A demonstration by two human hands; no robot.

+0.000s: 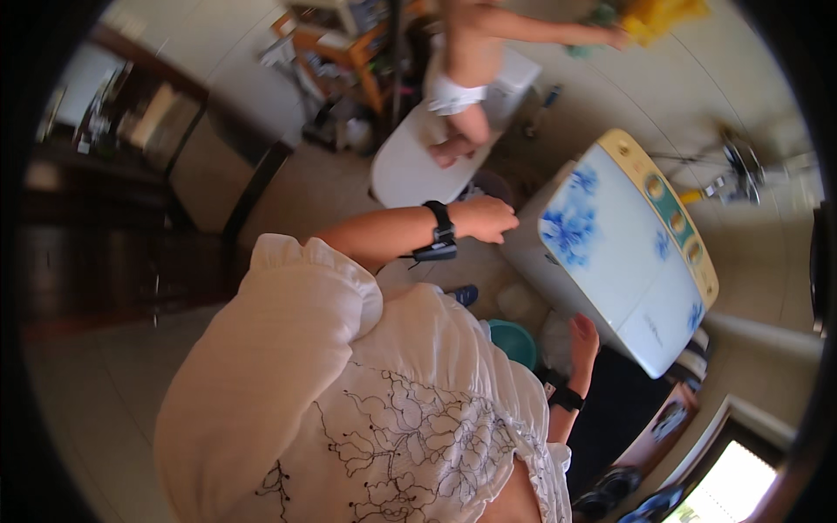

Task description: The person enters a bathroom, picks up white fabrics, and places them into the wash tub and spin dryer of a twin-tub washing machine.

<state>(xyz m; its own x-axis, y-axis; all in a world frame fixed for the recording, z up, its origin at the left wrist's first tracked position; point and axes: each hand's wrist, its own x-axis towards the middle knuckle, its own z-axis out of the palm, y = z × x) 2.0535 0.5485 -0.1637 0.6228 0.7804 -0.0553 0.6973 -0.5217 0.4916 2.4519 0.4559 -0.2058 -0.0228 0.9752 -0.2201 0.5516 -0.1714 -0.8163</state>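
Observation:
My left hand point(486, 218) reaches out from the left, a black watch-like device on its wrist. Its fingers are curled in, with nothing seen in them, close to the near left side of a white washing machine point(602, 235) with blue flowers on its lid. Lower on the right, my right hand point(584, 338) hangs beside the machine's front corner, a black band on its wrist. Its fingers are loosely bent and apart, and it holds nothing. Just left of it, a teal basin point(514, 343) is low down, partly covered by my white embroidered top.
Another person point(466, 70) is on a long white surface point(418, 170) ahead, an arm stretched toward yellow cloth point(663, 17). A wooden rack point(349, 61) holds clutter. A dark wooden cabinet point(87, 270) fills the left. A metal tap point(741, 166) is on the right wall.

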